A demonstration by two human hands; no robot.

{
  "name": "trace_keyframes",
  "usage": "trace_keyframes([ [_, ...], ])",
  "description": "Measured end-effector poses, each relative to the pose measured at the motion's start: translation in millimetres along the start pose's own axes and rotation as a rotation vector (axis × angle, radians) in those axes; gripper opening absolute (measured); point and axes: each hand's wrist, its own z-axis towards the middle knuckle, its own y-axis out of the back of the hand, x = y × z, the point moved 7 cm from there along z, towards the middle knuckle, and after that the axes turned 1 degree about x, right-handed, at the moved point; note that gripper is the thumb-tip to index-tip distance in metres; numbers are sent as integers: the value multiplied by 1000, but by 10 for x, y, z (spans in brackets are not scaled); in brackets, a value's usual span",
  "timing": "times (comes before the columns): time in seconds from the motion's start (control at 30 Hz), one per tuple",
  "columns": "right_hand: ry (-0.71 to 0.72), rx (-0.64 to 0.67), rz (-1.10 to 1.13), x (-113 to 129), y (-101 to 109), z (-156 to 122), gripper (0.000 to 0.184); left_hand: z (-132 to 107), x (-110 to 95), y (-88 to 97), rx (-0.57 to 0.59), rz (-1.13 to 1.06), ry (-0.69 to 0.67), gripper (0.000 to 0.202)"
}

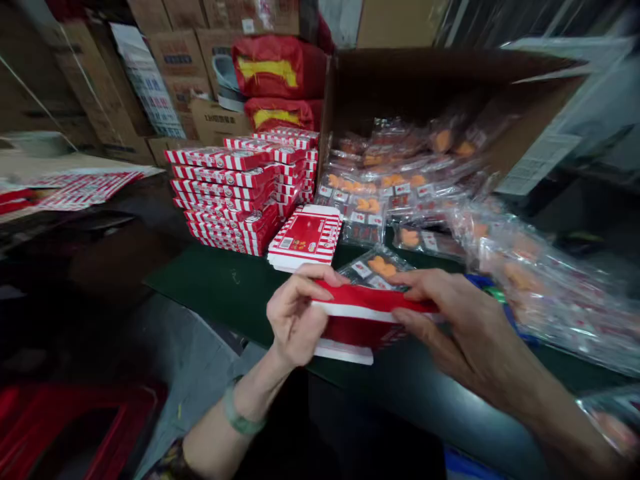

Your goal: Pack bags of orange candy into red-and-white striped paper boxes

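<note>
Between both hands is a red cardboard box point(363, 327) with white edges, held over the table's near edge. My left hand point(303, 313) grips its left end, thumb in front and fingers over the top. The right end is pinched between the thumb and fingers of my right hand point(450, 320). Just behind the box lies a clear plastic packet point(373, 265) with orange pieces and white labels inside. Farther back, a small stack of flat red-and-white striped cartons point(307, 237) rests on the green tabletop point(215, 277).
Stacked striped boxes point(227, 200) stand at the back left. A large open carton point(420, 80) spills clear packets onto the table, and more packets point(540, 287) pile up at right. Red bundles point(280, 67) and brown cartons point(180, 57) stand behind. A red stool-like object point(125, 427) is at lower left.
</note>
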Motion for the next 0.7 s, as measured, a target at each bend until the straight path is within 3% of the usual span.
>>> trace_keyframes([
  [0.17,-70,589,400,-35,-325,249,42,76,-55,-42,59,200,20,16],
  [0.27,-241,779,495,-28,-385,306,31,81,-56,-66,144,184,98,22],
  [0.4,-349,900,445,51,-460,303,32,57,-88,-77,230,169,142,29],
  [0.53,-302,888,290,53,-535,343,10,-31,38,-36,242,263,211,24],
  [0.63,-258,911,419,42,-551,376,10,-105,184,5,215,254,290,12],
  [0.7,-167,864,557,60,-505,430,21,-108,211,49,136,261,311,24],
])
